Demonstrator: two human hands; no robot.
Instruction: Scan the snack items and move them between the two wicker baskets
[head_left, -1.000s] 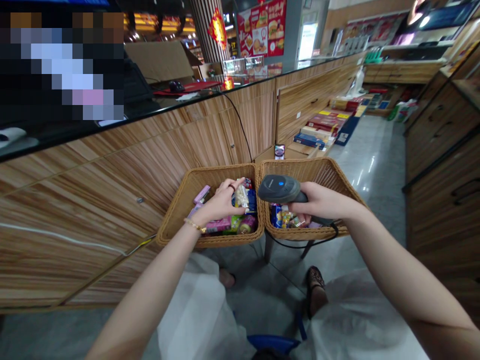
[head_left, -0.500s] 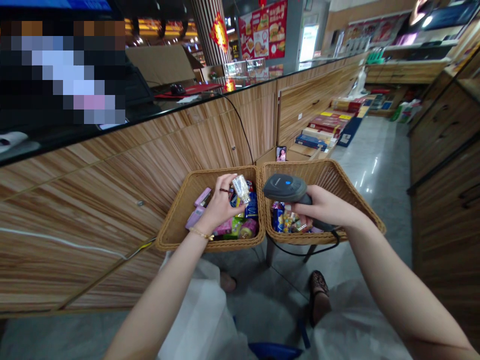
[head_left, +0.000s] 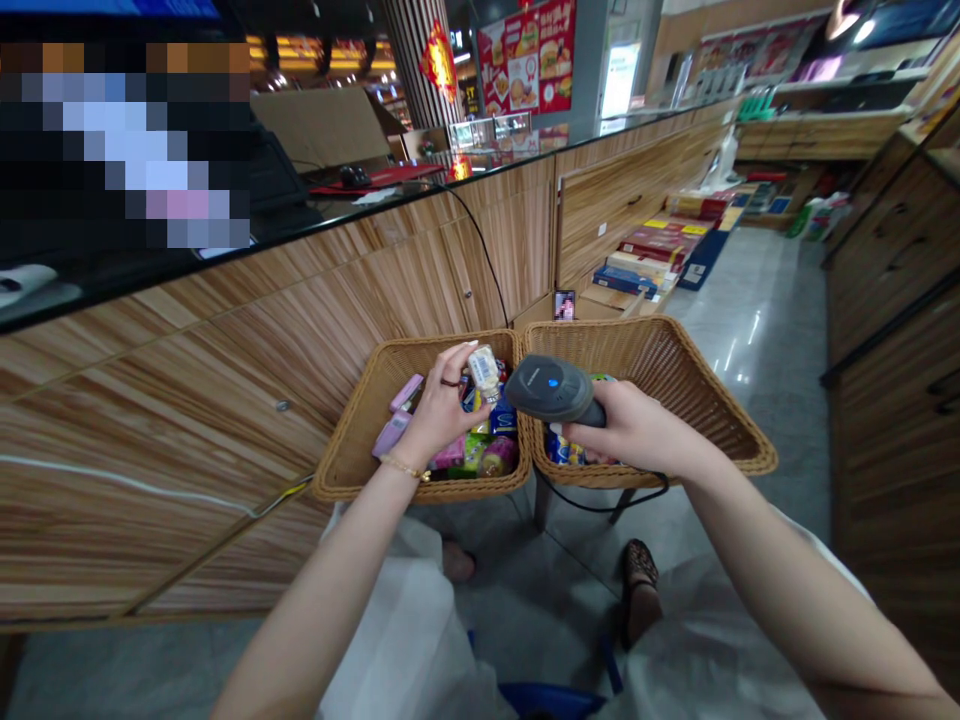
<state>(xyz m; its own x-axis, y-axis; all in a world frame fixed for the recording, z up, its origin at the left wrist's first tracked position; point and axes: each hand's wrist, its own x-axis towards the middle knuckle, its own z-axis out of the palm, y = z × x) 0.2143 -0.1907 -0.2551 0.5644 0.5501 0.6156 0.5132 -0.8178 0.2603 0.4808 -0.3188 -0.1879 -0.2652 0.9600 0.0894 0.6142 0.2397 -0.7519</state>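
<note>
Change: handheld barcode scanner [head_left: 551, 390] swung left, its nose now just beside the small clear bottle [head_left: 484, 372], which stands more upright than before.

Tabletop: black glossy top [head_left: 360, 205] on a wood-veneer counter [head_left: 225, 400], running away along the left side; the dark area at its far left is blurred.

Left basket: wicker basket [head_left: 352, 440] on a stand, holding pink packets [head_left: 392, 435], a round-shouldered jar [head_left: 498, 456] and mixed wrapped goods.

Left hand: left hand [head_left: 442, 410] above the left basket, wearing a gold bracelet [head_left: 403, 467] and a dark ring [head_left: 450, 383]; grip closed on the bottle, fingers round its body.

Bottle: held over the left basket, white cap up, clear body, label too small to read.

Scanner: dark grey, blue dot on top, held over the join between the baskets, a black cable [head_left: 600, 508] looping below.

Right hand: right hand [head_left: 637, 430] above the right basket; grip closed round the scanner handle.

Right basket: wicker basket [head_left: 697, 400] touching the left one, with blue packets [head_left: 559, 447] partly hidden under the hand.

Floor: polished grey tile [head_left: 750, 340] with stacked boxes [head_left: 637, 270] along the counter; an open-toed shoe [head_left: 640, 590] below the baskets.
</note>
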